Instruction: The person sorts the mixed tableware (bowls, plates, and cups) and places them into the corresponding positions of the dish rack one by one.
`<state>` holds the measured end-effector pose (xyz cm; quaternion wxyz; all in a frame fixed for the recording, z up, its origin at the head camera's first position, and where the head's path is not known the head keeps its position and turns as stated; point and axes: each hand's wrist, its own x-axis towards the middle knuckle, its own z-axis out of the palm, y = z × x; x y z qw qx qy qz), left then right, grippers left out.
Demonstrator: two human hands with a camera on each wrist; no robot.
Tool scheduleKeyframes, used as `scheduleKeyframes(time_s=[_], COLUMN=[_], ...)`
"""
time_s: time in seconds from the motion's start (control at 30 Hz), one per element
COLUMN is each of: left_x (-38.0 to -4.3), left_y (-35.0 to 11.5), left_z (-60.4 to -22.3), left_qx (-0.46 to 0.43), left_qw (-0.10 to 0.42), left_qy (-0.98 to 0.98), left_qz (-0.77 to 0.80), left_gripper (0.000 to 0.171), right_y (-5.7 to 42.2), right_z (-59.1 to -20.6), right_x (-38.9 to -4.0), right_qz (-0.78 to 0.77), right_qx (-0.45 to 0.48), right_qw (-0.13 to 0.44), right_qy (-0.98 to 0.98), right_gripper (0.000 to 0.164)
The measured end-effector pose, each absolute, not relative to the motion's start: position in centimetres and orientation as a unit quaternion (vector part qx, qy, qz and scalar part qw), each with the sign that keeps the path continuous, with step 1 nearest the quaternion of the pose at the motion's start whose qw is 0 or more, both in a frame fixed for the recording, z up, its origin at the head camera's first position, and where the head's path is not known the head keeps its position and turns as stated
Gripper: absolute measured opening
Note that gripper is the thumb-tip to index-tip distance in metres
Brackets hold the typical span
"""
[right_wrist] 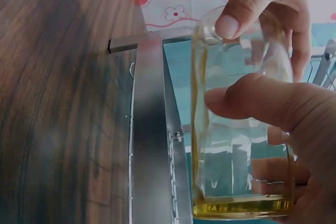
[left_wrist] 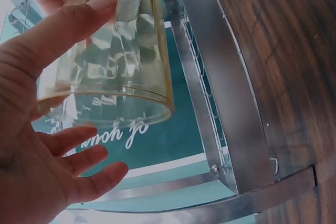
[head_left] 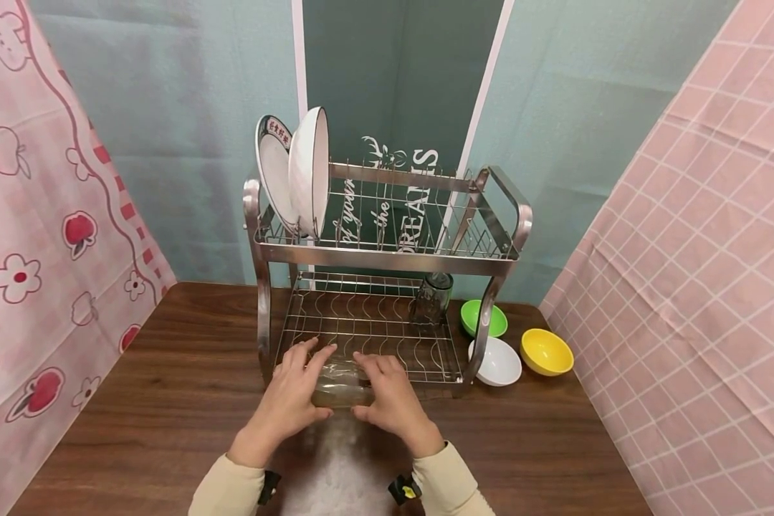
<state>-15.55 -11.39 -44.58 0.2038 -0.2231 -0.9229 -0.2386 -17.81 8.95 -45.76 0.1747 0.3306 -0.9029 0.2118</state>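
Both hands hold a clear, yellow-tinted drinking glass (head_left: 342, 390) sideways in front of the rack's lower tier. My left hand (head_left: 289, 394) has its thumb against the glass near the rim, and its lower fingers spread past the rim in the left wrist view. Around the base end, my right hand (head_left: 395, 400) grips with the thumb on the near side and fingers behind. In the right wrist view the thick yellowish base of the glass (right_wrist: 241, 207) lies beside the right palm. The two-tier metal dish rack (head_left: 387, 256) stands just beyond the hands.
A plate (head_left: 272, 161) and a large white bowl (head_left: 309, 172) stand upright on the upper tier's left. A dark glass mug (head_left: 432, 301) sits at the lower tier's right. Green (head_left: 490, 319), white (head_left: 499, 362) and yellow (head_left: 547, 351) bowls are right of the rack.
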Motion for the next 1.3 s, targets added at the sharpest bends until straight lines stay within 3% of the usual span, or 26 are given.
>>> scheduleKeyframes(time_s=[0.53,1.03,1.3], left_x=[-15.4,-15.7,-15.8], left_y=[-10.9,-11.3,-11.8], left_z=[-45.5,-45.5,-45.8], left_qx=[-0.248,-0.262,-0.237], left_qw=[0.202,0.262,0.247], left_qy=[-0.934,-0.912,-0.921], left_qz=[-0.158,-0.178,-0.189], left_gripper=[0.091,0.086,0.084], right_y=[8.3,8.3,9.0], right_z=[-45.4,-45.0,-45.0], right_x=[-17.5,-17.2,-17.3], right_qz=[0.122,0.086,0.178], right_qx=[0.389,0.37,0.355], right_qw=[0.202,0.207,0.187], right_qy=[-0.891,-0.902,-0.898], right_gripper=[0.083,0.087,0.09])
